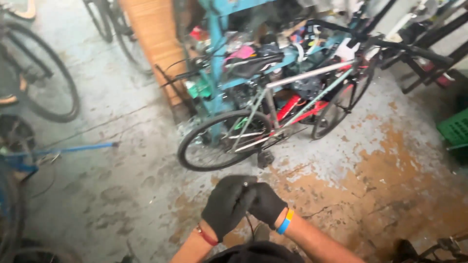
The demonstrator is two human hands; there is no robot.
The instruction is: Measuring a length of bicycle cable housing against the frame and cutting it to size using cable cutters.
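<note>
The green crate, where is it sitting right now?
In the head view the green crate sits on the floor at the far right edge, right of the leaning bicycle.

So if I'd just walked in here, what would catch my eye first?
Probably the grey-framed bicycle leaning against the cluttered blue rack in the middle. Next, low in the foreground, the two black-gloved hands pressed together: the left hand and right hand pinch a thin dark cable. The worn concrete floor shows orange patches at right.

Bicycle (273, 117) stands ahead of both hands, shelving (219, 58) behind it, crate (456, 129) right
</note>
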